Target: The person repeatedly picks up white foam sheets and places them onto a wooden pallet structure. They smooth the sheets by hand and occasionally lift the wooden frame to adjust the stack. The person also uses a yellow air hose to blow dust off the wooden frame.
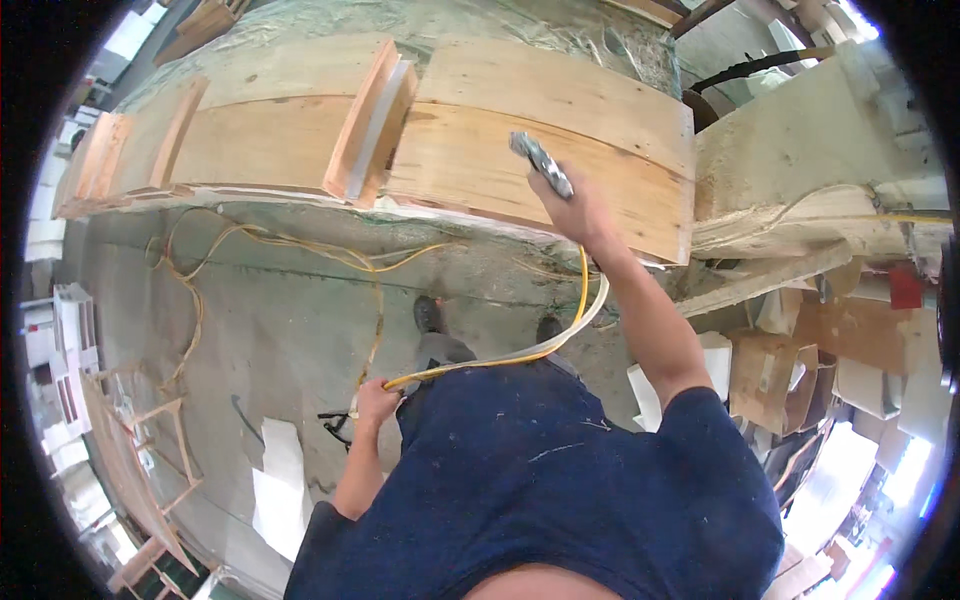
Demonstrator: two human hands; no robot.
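My right hand [578,208] is closed around the handle of a silver spray gun [541,164], held over the right part of a long wooden panel [480,135]. A yellow hose and a whitish hose [598,300] hang from below this hand and curve across my waist. At my left side, my left hand [376,400] grips the hoses [440,372]. The gun's trigger and my right fingertips are hidden from view.
Upright wooden battens [362,130] cross the panel. Yellow hoses [190,270] loop over the concrete floor [270,310]. White sheets [280,480] lie at the lower left. Cardboard boxes [765,375] stand at the right, below a pale coated surface [800,130].
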